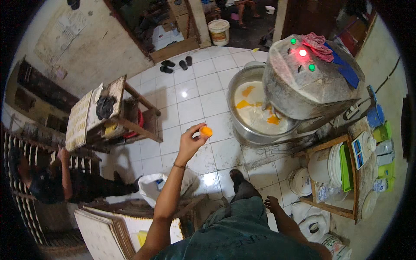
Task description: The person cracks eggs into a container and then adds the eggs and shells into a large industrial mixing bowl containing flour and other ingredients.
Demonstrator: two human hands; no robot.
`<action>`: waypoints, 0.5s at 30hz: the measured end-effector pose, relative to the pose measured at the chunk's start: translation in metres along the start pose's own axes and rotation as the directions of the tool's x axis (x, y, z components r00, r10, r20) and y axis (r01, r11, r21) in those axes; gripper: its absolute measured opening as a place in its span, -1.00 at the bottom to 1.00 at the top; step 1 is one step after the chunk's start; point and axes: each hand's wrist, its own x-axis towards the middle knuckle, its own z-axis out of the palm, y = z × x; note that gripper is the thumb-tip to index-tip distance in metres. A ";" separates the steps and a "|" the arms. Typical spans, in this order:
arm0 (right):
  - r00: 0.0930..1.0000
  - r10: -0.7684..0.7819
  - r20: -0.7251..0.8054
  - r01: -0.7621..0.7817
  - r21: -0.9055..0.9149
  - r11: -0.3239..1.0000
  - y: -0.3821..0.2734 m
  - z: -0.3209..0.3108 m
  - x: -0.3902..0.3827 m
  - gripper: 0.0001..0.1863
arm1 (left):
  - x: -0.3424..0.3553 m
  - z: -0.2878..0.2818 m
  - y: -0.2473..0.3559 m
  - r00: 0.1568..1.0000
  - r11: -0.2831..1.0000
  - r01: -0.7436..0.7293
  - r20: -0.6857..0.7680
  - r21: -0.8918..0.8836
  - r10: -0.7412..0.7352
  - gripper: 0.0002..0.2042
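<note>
My left hand (191,145) is stretched forward over the tiled floor. Its fingers and thumb pinch a small cup of bright orange stuff (206,131); whether that is liquid or powder I cannot make out. Ahead and to the right stands a large metal mixing bowl (234,117), apart from the hand. It holds pale flour or dough (253,119) with several orange-yellow patches (242,104) on top. The mixer's grey housing (284,76) hangs over the bowl, with red and green lights lit. My right hand (273,203) hangs low at my side, fingers loosely apart, holding nothing.
At left, a co-worker (52,177) reaches to a tray of dough pieces (78,123) on a wooden table (115,91). A wooden shelf (329,207) with a scale (359,151) and tubs stands right. A white sack (149,188) and stacked boards (104,229) lie near my left.
</note>
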 end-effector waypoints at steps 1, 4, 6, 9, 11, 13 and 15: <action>1.000 -0.021 -0.003 0.021 0.078 0.997 -0.009 0.010 -0.001 -0.53 | 0.036 0.020 -0.005 0.999 0.999 -0.004 0.032 0.049 0.002 -0.61; 0.995 -0.099 0.004 0.096 0.209 0.973 -0.026 0.008 0.007 -0.51 | 0.140 0.079 -0.025 0.980 0.957 -0.177 0.135 0.229 0.149 -0.68; 0.997 -0.078 -0.009 0.078 0.213 0.974 -0.033 -0.003 0.002 -0.53 | 0.194 0.115 -0.008 0.945 0.829 -0.272 0.296 0.488 0.135 -0.76; 0.997 -0.030 -0.072 0.044 0.212 0.976 -0.044 -0.020 0.005 -0.57 | 0.257 0.139 -0.041 0.892 0.690 -0.412 0.419 0.595 0.171 -0.65; 0.990 0.011 -0.139 0.017 0.198 0.980 -0.052 -0.030 0.011 -0.59 | 0.263 0.141 -0.054 0.888 0.708 -0.449 0.362 0.545 0.284 -0.66; 0.992 0.038 -0.119 -0.009 0.237 0.971 -0.052 -0.039 0.017 -0.60 | 0.255 0.133 -0.065 0.931 0.833 -0.354 0.243 0.426 0.272 -0.69; 0.994 0.055 -0.097 -0.034 0.210 0.977 -0.061 -0.042 0.021 -0.60 | 0.217 0.100 -0.083 0.994 0.977 -0.103 0.059 0.189 0.094 -0.74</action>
